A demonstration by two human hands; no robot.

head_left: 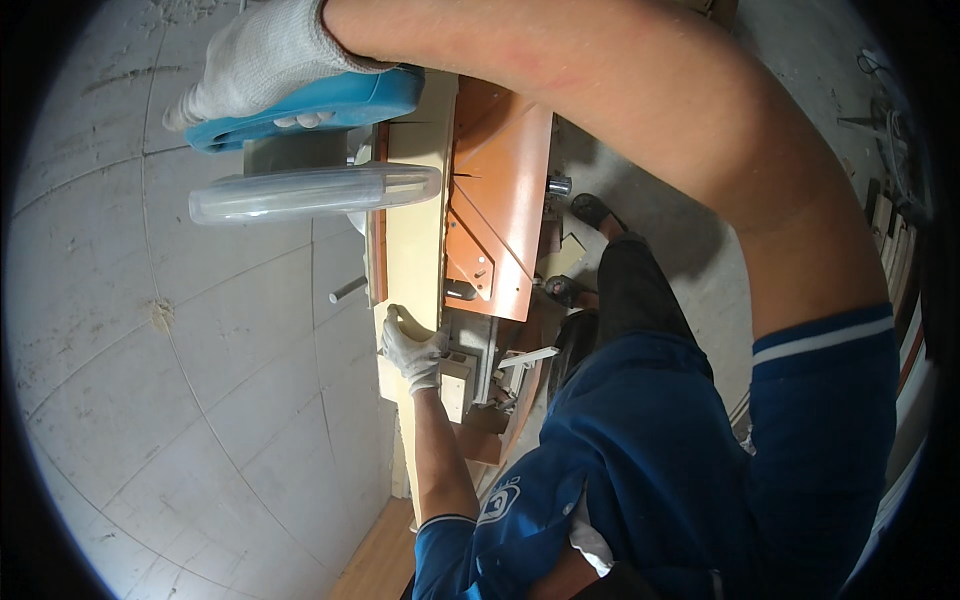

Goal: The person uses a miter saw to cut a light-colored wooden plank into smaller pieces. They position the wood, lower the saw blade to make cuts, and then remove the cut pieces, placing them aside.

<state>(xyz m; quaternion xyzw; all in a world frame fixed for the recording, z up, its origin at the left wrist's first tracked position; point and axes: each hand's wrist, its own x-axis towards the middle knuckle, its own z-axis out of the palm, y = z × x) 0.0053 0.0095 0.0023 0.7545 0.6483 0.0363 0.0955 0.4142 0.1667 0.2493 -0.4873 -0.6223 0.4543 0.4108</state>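
My right hand [255, 65], in a white knit glove, is wrapped round the blue handle [345, 98] of a mitre saw. Beneath the handle, a clear plastic blade guard [315, 193] reaches across a long pale yellow board [415, 250]; the blade itself is hard to make out. The board lies along the saw's orange metal table [500, 210]. Nearer my body, my left hand [412, 352], also gloved, grips the board with its thumb and fingers bent over it, apart from the guard.
A tiled grey wall [200, 340] rises along the left side. A short metal rod [347, 290] sticks out towards it. Offcuts and parts [480, 390] lie below the table. My feet, in dark shoes [592, 210], stand right of it. Long strips [890, 230] are stacked at the far right.
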